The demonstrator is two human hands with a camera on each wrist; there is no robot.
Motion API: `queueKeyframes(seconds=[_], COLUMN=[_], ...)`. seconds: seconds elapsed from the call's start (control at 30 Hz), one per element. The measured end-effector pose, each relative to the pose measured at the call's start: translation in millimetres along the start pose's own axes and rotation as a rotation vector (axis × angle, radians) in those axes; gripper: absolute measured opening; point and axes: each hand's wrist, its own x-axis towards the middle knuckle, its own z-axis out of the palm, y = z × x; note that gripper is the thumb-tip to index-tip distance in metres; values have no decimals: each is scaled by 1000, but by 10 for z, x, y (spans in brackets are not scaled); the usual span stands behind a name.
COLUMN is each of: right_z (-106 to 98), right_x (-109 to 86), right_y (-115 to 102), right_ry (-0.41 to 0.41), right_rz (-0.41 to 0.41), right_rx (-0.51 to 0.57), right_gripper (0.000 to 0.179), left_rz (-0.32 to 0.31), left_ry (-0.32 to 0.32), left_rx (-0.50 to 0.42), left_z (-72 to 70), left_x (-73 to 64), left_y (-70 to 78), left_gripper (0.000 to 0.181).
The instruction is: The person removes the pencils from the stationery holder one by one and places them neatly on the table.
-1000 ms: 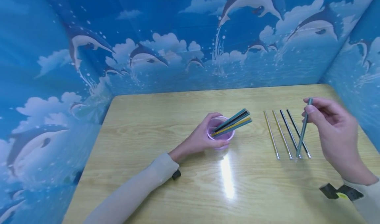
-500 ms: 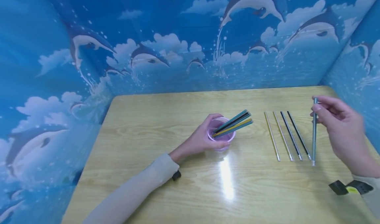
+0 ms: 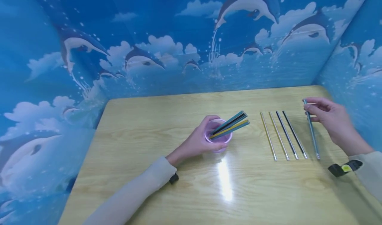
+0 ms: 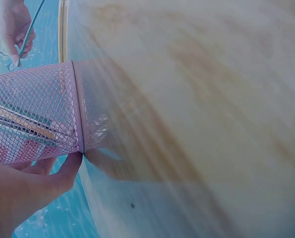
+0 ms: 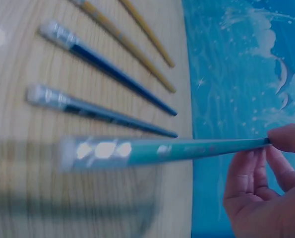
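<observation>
My left hand [image 3: 203,139] is wrapped round a pink mesh pencil cup [image 4: 35,111] at the middle of the table. Several green, black and yellow pencils [image 3: 229,125] lean out of the cup toward the right. At the right side, my right hand [image 3: 331,119] pinches a green pencil [image 3: 312,132] by its far end, between thumb and fingers. Its white eraser end [image 5: 70,153] points toward me. Left of it, a row of pencils lies side by side: a black pencil [image 3: 294,134], a dark blue pencil [image 3: 287,135] and two yellow pencils [image 3: 279,135].
The wood-grain table [image 3: 143,129] has a bright reflection in front of the cup. Blue dolphin-printed cloth [image 3: 176,66] stands along the back and both sides, close to the table's edges. A dark strap device [image 3: 344,168] sits on my right wrist.
The green pencil in my right hand has moved right, from crossing over the dark pencils to the right end of the row. My left hand keeps its hold on the cup.
</observation>
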Motion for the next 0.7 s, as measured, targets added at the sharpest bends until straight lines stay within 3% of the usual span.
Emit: queueKeyframes(seconds=[0.27, 0.37, 0.53, 0.7], right_z=[-92, -86, -33, 6], right_x=[268, 374, 488, 535], right_y=[184, 269, 366, 402], right_ry=[-51, -61, -94, -96], right_rz=[97, 104, 125, 111], right_rx=[-325, -431, -482, -542], right_gripper=[13, 39, 60, 54], left_rz=[0, -7, -12, -6], left_ry=[-2, -4, -10, -11], left_rx=[11, 8, 13, 6], left_z=[-18, -27, -37, -31], left_x=[-1, -8, -11, -5], left_y=[16, 20, 17, 15], left_gripper=[90, 91, 92, 93])
